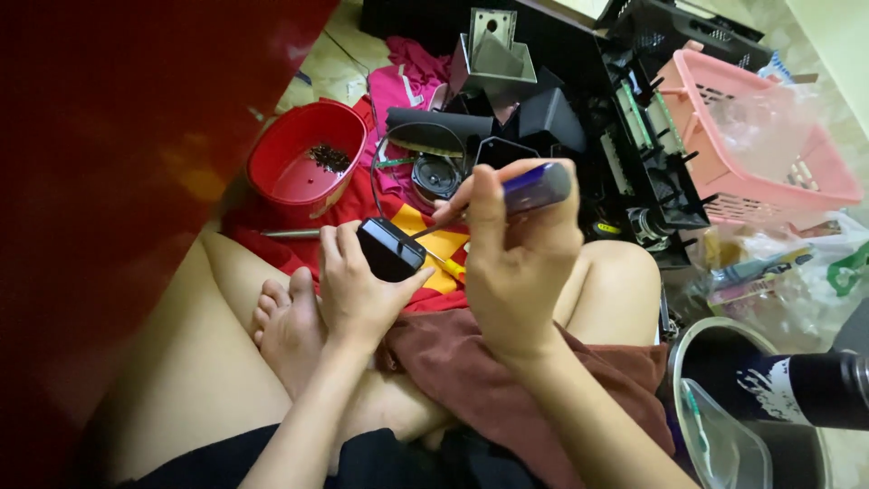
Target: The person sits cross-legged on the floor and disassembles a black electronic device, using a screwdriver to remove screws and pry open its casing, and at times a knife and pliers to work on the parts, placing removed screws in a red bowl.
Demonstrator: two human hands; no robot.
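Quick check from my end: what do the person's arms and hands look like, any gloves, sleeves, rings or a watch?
Both hands are bare: the left hand and right hand show no gloves or rings. The forearms are uncovered as far as the frame shows, with no sleeves, watch or bracelet in view. Fingernails look short and unpainted.

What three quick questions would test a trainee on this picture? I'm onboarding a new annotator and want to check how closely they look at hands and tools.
1. True or false: the right hand holds a screwdriver with a blue handle.
2. What does the left hand grip?
A. a pink basket
B. a small black device
C. a red bowl
3. Fill in: the red bowl holds a little heap of small dark ____.

Key
1. True; its tip points at the small black device.
2. B
3. Bits, probably screws; too small to tell for certain.
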